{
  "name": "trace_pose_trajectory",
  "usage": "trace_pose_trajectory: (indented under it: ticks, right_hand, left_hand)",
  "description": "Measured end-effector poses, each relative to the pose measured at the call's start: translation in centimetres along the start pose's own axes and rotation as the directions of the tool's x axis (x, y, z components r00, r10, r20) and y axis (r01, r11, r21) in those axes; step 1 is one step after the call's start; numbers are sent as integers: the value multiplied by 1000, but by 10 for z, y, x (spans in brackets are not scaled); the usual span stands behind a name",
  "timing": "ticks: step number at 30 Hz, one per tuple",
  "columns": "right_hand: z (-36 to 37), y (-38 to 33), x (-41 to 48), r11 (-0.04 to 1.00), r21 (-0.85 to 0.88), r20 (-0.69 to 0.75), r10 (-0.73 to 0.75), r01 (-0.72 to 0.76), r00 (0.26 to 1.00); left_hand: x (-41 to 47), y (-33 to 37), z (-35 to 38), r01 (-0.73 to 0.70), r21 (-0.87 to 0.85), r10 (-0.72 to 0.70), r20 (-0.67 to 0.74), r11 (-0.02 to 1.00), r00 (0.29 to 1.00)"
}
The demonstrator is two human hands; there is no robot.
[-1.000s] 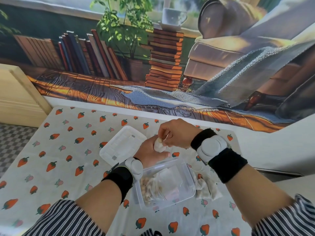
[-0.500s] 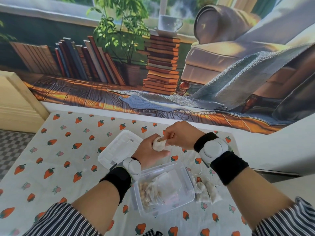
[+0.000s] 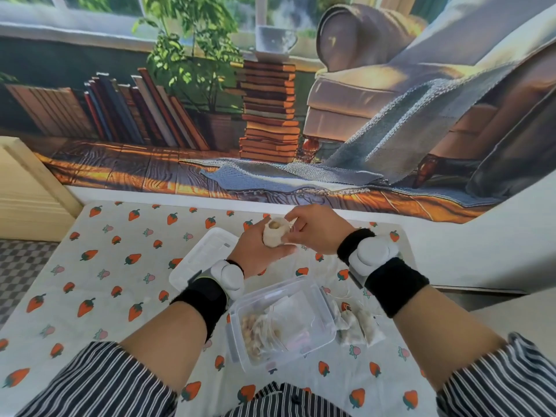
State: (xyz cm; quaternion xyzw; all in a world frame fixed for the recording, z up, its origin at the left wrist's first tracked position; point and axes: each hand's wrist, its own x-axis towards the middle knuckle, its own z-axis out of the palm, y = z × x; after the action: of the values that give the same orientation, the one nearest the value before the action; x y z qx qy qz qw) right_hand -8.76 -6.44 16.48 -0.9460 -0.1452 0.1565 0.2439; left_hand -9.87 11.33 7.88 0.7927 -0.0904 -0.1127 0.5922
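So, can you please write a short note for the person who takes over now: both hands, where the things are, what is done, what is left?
Left hand: holds the small white pouch upright above the table, mouth open, filling visible inside.
Right hand: pinches at the pouch's mouth, apparently on its string.
Box: open, near the body, with beige nuts or beans and empty bags inside. Its lid lies on the tablecloth, beyond the box to the left.
Done: a few filled pouches lie right of the box.
Left: probably close this pouch, put it with the others, then fill the empty bags.
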Motion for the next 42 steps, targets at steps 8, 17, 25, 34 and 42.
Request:
trace_pose_trajectory:
  ticks: [8, 17, 25, 34, 42]
  right_hand:
    - [-25, 7, -16, 927, 374, 75, -67, 34, 995]
    - [-26, 24, -16, 882, 471, 81, -52, 8, 995]
    - [-29, 43, -25, 651, 755, -66, -52, 84, 996]
    - [-5, 71, -22, 403, 915, -54, 49, 30, 997]
    - [1, 93, -32, 390, 919, -36, 229, -58, 973]
  left_hand:
    - [-4, 2, 15, 29, 30, -31, 47, 999, 998]
    - [-2, 24, 24, -122, 58, 122, 3, 991, 993]
    - [4, 26, 34, -56, 73, 53, 33, 996, 998]
    - [11, 26, 36, 10, 36, -15, 137, 999, 990]
    - [17, 27, 49, 127, -10, -126, 78, 992, 989]
